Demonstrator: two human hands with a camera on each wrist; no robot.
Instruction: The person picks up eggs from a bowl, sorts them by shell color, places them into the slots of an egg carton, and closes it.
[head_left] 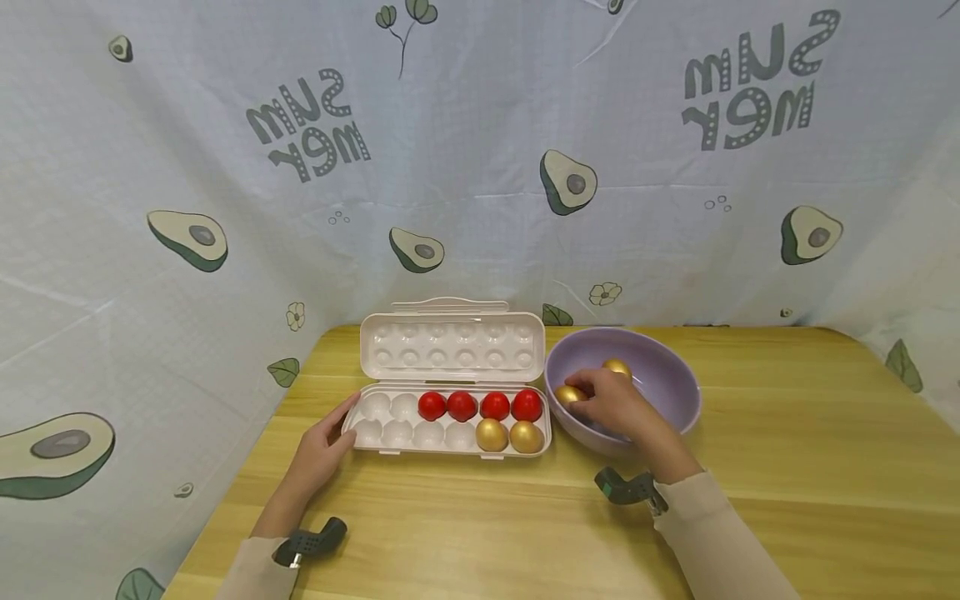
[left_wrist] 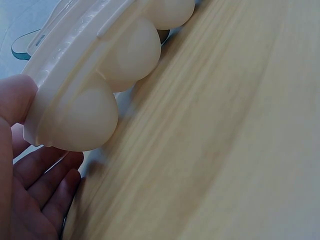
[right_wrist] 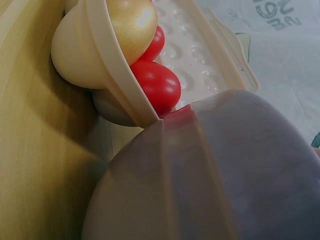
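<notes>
An egg box (head_left: 450,448) lies with its lid raised behind it. Red eggs (head_left: 495,406) fill part of its back row, and two golden eggs (head_left: 492,435) sit at the right of its front row. At the box's left end my left hand (head_left: 318,458) holds the rim between thumb and index finger; its other fingers rest below, as the left wrist view shows. Inside the purple bowl (head_left: 678,392) my right hand (head_left: 611,404) grips a golden egg (head_left: 567,396). Another golden egg (head_left: 617,367) lies behind that hand. The bowl hides my right fingers in the right wrist view.
The bowl stands close against the egg box's right end. Both rest on a wooden table (head_left: 480,525). A printed cloth (head_left: 480,167) hangs behind the table and along its left side. The open lid (head_left: 452,346) stands near the table's back edge.
</notes>
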